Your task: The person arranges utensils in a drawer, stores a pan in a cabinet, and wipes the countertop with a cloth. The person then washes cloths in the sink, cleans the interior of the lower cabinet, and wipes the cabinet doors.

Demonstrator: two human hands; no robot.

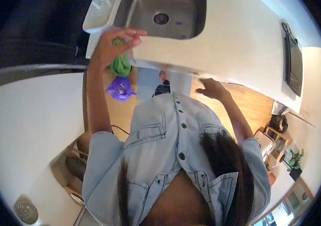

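Observation:
My left hand (114,47) is over the counter's front edge, at the near left corner of the metal sink (130,22). Its fingers stretch to the right, the thumb stands apart, and I see nothing gripped. Just behind and below it hangs a green cloth (121,67), partly covered by the hand. A pale, see-through patch beside the thumb is too blurred to name. My right hand (214,89) hovers in front of the counter's front edge, thumb apart from the fingers, holding nothing visible. Its fingertips are slightly blurred.
A white dish tray (99,15) stands left of the sink. On the white counter (239,45) at the right lies a black flat appliance (293,64). A purple bag (121,89) is below the green cloth. A plant (296,159) stands at the lower right.

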